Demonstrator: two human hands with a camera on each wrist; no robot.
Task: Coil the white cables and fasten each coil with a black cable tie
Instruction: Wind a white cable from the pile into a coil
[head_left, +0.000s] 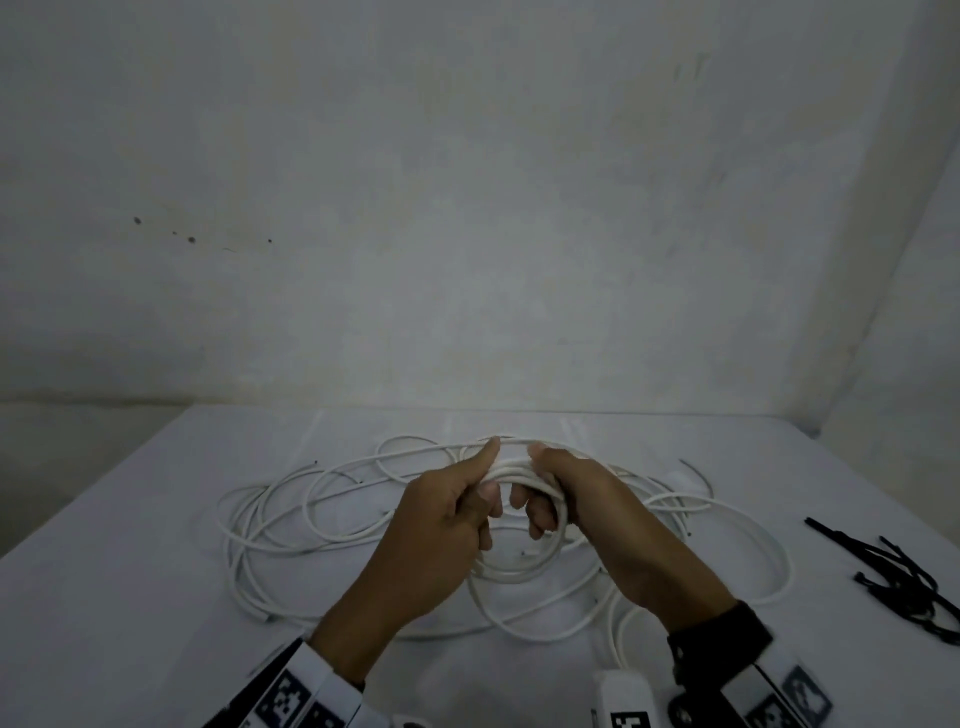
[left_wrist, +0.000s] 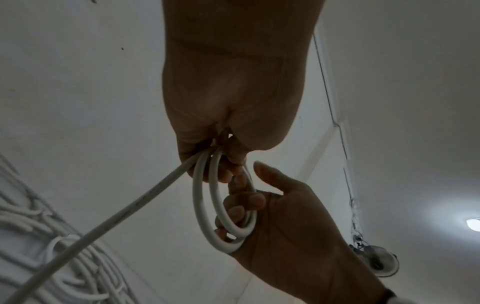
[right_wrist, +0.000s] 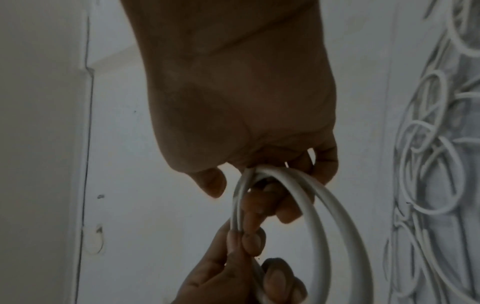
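Observation:
A small coil of white cable (head_left: 514, 472) is held up between both hands over the middle of the table. My left hand (head_left: 483, 501) grips its left side, thumb stretched along the top. The fingers of my right hand (head_left: 537, 512) are curled through the loops on the right side. In the left wrist view the coil (left_wrist: 201, 205) shows two or three loops, and one straight strand (left_wrist: 109, 220) runs down to the pile. In the right wrist view the loops (right_wrist: 315, 218) hang from my right hand's fingers (right_wrist: 285, 207), with the left hand's fingers (right_wrist: 249, 242) pinching them below.
A loose tangle of white cables (head_left: 291, 525) sprawls across the white table (head_left: 130, 597) under and around the hands. A bunch of black cable ties (head_left: 914, 577) lies near the right edge. A bare wall rises just behind the table.

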